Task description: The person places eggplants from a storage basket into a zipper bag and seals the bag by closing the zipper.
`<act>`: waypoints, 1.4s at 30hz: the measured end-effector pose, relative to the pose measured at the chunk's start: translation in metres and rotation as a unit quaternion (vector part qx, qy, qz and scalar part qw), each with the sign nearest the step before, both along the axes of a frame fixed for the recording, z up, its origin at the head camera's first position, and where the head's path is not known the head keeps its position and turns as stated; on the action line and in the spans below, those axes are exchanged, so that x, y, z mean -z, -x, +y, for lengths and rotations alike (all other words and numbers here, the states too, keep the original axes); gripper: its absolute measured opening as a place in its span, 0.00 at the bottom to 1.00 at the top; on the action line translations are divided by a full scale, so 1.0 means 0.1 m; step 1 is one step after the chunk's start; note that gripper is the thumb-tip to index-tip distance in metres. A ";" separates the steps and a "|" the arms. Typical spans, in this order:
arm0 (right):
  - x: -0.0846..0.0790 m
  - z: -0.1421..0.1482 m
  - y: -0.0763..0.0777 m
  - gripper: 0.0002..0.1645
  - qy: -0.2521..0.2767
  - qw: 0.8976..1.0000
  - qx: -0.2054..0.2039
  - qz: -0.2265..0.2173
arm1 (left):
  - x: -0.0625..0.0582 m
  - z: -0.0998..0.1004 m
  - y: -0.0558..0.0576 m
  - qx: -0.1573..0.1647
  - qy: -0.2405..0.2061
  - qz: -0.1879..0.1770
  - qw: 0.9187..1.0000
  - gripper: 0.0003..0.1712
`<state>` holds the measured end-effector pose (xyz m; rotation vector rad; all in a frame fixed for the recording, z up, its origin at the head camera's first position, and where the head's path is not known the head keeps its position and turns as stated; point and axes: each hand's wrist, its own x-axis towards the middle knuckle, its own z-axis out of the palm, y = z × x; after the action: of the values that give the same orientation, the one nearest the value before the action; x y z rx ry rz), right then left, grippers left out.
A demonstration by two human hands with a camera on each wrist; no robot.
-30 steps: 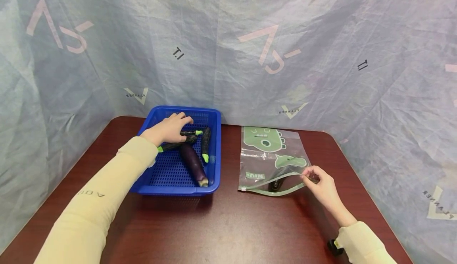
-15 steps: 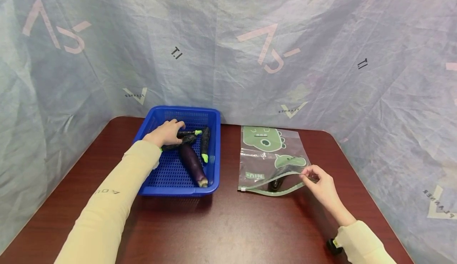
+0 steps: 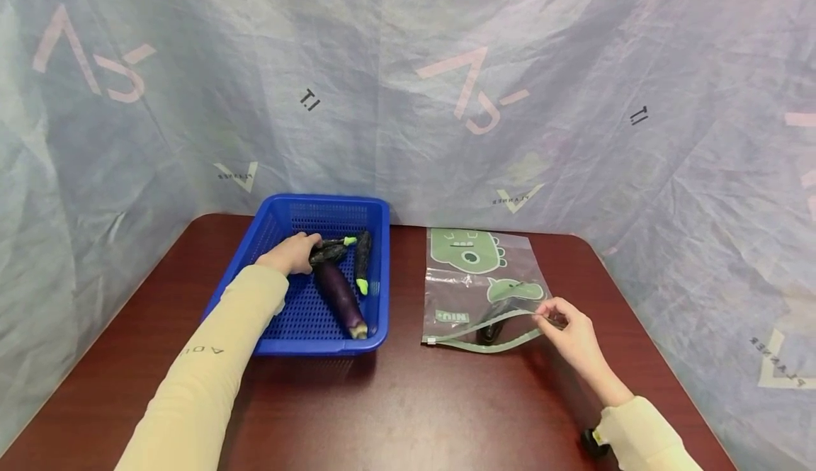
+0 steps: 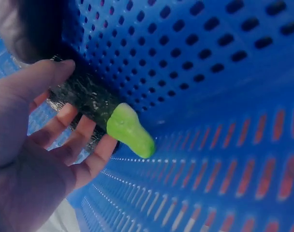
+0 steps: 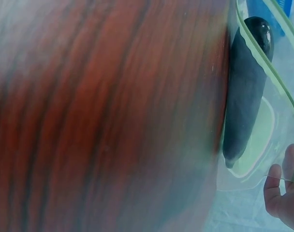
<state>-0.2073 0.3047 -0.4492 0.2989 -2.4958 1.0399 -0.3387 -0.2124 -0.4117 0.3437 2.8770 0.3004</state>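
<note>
Inside the blue basket [image 3: 280, 347], my left hand [image 3: 290, 253] curls around a dark bumpy vegetable with a bright green end [image 4: 130, 130]. In the left wrist view, its thumb lies on one side and its fingers reach round the other. Another bumpy green-tipped vegetable [image 3: 336, 242] lies right beside it. A purple eggplant [image 3: 341, 297] and a further dark green-tipped vegetable [image 3: 363, 255] share the basket. My right hand [image 3: 571, 333] pinches the mouth edge of a clear zip bag [image 3: 440, 287], holding it apart. A smooth, dark, long vegetable [image 5: 246, 92] lies in the bag.
Both the basket and the bag lie on a reddish-brown table [image 3: 408, 407]. A grey printed cloth [image 3: 395, 103] hangs around its back and sides. The bag's white slider [image 3: 431, 341] sits at its left corner.
My left hand has moved down and slightly left in the basket, closing round the bumpy vegetable and covering its green end. My right hand stays at the bag's mouth.
</note>
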 end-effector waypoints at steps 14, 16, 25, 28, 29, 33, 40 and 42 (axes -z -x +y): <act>-0.19 -0.14 -0.10 0.08 0.012 1.000 -0.014 0.010 | 0.05 0.00 0.03 0.003 0.031 -0.013 0.999 0.31; -0.09 -0.09 -0.05 0.08 0.013 1.000 -0.015 0.009 | 0.05 0.00 0.04 0.007 0.033 -0.010 0.999 0.31; 0.00 -0.02 0.01 0.09 0.011 1.000 -0.011 0.009 | 0.06 0.01 0.06 0.010 0.037 -0.008 0.999 0.30; 0.00 -0.02 0.01 0.09 0.012 1.000 -0.009 0.011 | 0.04 0.02 0.06 0.009 0.041 -0.011 0.999 0.30; 0.00 -0.02 0.01 0.09 0.011 1.000 -0.009 0.010 | 0.03 0.02 0.06 0.010 0.043 -0.009 0.999 0.30; -0.02 -0.03 0.01 0.09 0.005 1.000 -0.007 0.006 | 0.00 0.02 0.06 0.009 0.048 -0.014 0.999 0.31; -0.04 -0.04 -0.01 0.09 0.006 1.000 -0.013 0.007 | -0.12 0.03 0.02 -0.022 0.051 -0.026 0.998 0.31; -0.05 -0.05 -0.01 0.10 0.005 1.000 -0.012 0.010 | -0.15 0.03 0.00 -0.024 0.054 -0.019 0.998 0.31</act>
<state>-0.2067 0.3000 -0.4447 0.3365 -2.4744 1.0525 -0.3390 -0.2092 -0.3972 0.2480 2.8524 0.1571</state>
